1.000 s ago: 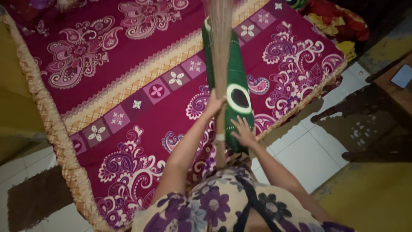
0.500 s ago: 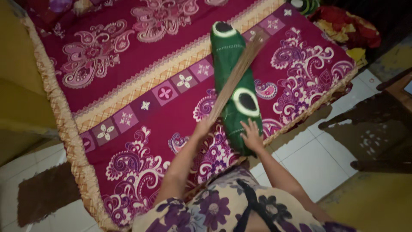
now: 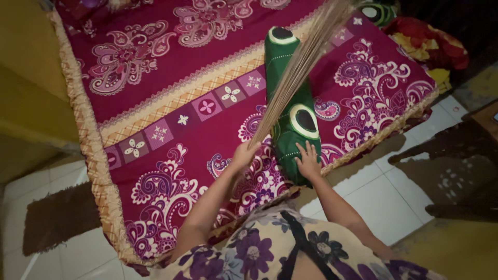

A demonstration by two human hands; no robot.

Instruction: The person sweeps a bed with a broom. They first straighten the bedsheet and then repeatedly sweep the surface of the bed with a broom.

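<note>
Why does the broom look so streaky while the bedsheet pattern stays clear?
In the head view, the stick broom in the left hand is smeared by motion blur; the maroon bedsheet and green bolster under the right hand look fairly sharp. Light is dim and warm, the upper right corner nearly black, and straight edges bow slightly from the wide lens.

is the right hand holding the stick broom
No, the right hand lies flat on the green bolster pillow; the left hand grips the stick broom.
</note>
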